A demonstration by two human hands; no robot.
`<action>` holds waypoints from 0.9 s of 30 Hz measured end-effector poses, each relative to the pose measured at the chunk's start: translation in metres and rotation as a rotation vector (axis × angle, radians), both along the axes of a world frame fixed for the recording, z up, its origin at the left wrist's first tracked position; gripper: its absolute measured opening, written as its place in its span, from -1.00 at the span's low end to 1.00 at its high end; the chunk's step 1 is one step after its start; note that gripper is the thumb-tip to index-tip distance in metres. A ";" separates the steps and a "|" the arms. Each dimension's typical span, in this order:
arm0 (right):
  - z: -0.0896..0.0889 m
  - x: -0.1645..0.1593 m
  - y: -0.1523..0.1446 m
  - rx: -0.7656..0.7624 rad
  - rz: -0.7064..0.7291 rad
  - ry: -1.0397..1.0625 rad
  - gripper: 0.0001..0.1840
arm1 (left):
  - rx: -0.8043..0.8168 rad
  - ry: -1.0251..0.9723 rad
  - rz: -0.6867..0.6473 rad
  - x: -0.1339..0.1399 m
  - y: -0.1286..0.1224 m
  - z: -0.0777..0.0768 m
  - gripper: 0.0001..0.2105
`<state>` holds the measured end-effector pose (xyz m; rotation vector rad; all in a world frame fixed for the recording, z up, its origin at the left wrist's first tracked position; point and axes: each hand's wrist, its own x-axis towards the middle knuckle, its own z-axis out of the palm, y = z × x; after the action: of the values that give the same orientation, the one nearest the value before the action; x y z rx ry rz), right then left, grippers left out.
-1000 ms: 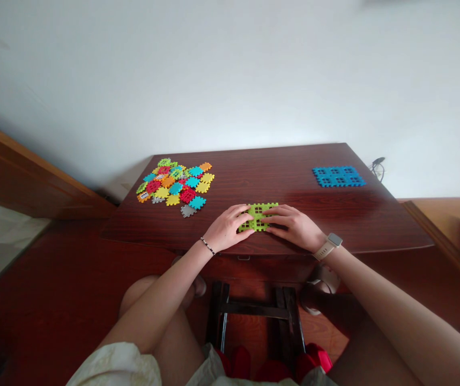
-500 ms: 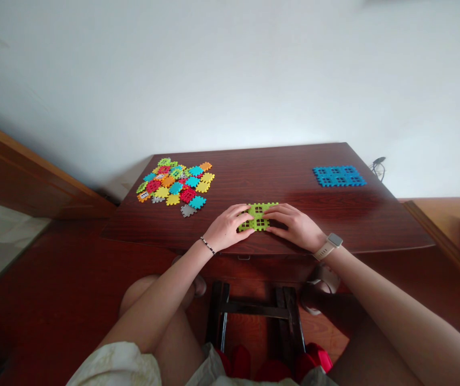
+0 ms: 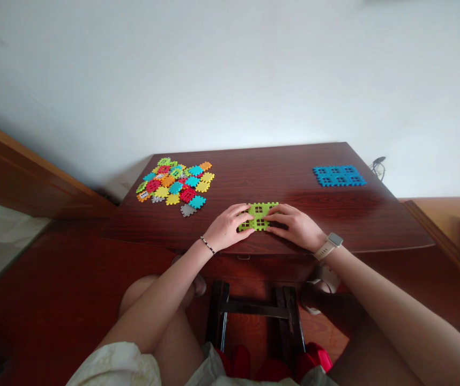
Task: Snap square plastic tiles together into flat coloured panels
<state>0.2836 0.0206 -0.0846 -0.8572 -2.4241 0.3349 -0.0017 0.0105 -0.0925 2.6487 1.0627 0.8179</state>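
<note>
in the head view, the left hand (image 3: 227, 226) and right hand (image 3: 294, 228) held opposite ends of a green panel (image 3: 259, 216), grasp narrow, near the front edge of the table (image 3: 254, 179). the step looked like pressing or steadying it; the next move seemed to call for even pressure from both sides.

Head view: worn on the head, pointed forward and down | table (image 3: 254, 179) looked down on from its near side, close in | left hand (image 3: 227, 227) and right hand (image 3: 296, 228) framed near the middle | wall (image 3: 230, 69) caught up top, legs (image 3: 177, 343) below!
</note>
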 end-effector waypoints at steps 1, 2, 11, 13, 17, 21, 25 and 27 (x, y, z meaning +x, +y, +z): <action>-0.001 0.000 0.000 0.000 -0.002 0.000 -0.69 | 0.000 0.000 0.001 0.000 0.000 0.000 -0.79; -0.001 0.000 0.000 0.001 -0.004 -0.001 -0.69 | 0.001 -0.001 0.002 0.000 0.000 0.000 -0.79; -0.003 0.000 0.002 0.008 -0.001 0.006 -0.69 | 0.015 -0.005 0.001 0.000 0.000 0.001 -0.80; -0.003 0.000 0.002 0.006 -0.003 0.012 -0.70 | 0.014 -0.004 -0.001 0.001 0.000 0.001 -0.80; -0.002 0.000 0.001 0.004 0.000 0.013 -0.69 | 0.013 -0.004 0.001 0.001 -0.001 0.002 -0.80; -0.003 0.000 0.002 0.002 0.004 0.009 -0.70 | 0.008 -0.009 0.001 0.001 0.000 0.001 -0.79; -0.003 0.000 0.002 0.003 0.001 0.004 -0.69 | 0.000 -0.011 0.003 0.001 0.000 0.001 -0.79; -0.003 0.000 0.001 0.005 0.001 0.002 -0.69 | -0.007 -0.012 0.003 0.001 -0.001 0.002 -0.78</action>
<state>0.2835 0.0218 -0.0872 -0.8535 -2.4227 0.3296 -0.0007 0.0099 -0.0907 2.6339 1.0655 0.8275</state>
